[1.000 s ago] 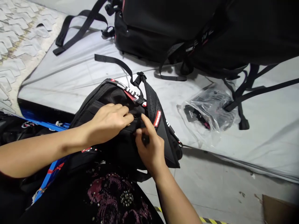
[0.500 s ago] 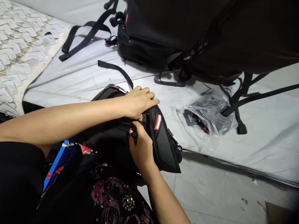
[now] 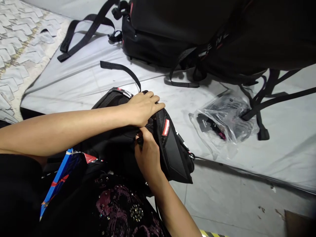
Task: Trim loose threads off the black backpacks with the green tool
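Note:
A black backpack (image 3: 108,144) rests on my lap and against the edge of the white-covered surface, a red label (image 3: 166,127) on its side. Over its upper part lies my left hand (image 3: 145,107), fingers curled around the fabric edge and gripping it. Just below, my right hand (image 3: 147,149) is closed, its thumb and forefinger up against the fabric under my left palm. A small black object with a rounded end (image 3: 140,141) shows inside the right fist; its other end is hidden, so its kind cannot be made out.
Large black bags (image 3: 172,26) stand at the back, with loose straps (image 3: 91,33) spread about. A clear plastic bag (image 3: 224,123) holding dark tagged pieces lies right on the white sheet (image 3: 283,144). White angled pieces (image 3: 14,42) cover the far left. Beside my lap is a blue-edged packet (image 3: 58,177).
The view has shifted slightly. Both hands stay at the same part of the backpack, and the black object's end shows less in my right fist.

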Action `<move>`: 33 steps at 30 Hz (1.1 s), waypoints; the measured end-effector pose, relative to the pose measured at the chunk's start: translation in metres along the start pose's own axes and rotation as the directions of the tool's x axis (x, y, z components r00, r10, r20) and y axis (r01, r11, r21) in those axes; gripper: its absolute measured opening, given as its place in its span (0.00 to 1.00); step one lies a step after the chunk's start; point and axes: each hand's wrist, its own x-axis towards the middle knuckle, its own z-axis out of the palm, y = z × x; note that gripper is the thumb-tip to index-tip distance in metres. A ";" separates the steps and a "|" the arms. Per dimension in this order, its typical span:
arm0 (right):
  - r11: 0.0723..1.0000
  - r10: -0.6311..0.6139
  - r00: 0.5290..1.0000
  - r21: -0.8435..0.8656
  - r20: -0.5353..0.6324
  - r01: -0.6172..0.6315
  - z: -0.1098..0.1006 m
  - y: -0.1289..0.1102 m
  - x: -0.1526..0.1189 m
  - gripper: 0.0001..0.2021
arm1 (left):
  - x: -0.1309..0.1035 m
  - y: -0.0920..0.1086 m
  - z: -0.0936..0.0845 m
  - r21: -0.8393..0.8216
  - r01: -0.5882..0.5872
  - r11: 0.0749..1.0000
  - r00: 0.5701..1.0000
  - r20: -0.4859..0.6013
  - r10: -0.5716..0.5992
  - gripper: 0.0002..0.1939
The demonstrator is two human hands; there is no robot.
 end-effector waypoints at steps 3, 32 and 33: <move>1.000 0.021 1.000 -0.008 0.015 -0.021 0.000 -0.002 0.000 0.22 | 0.000 -0.002 0.002 -0.018 -0.020 1.000 1.000 -0.018 0.019 0.39; 0.979 0.191 0.980 0.081 -0.057 -0.186 -0.018 0.015 0.015 0.18 | -0.008 -0.002 0.015 -0.009 -0.025 1.000 0.980 -0.195 0.023 0.34; 0.974 0.224 0.972 0.056 -0.070 -0.220 -0.026 0.017 0.020 0.17 | -0.017 0.000 0.018 0.004 -0.027 1.000 0.956 -0.293 0.027 0.31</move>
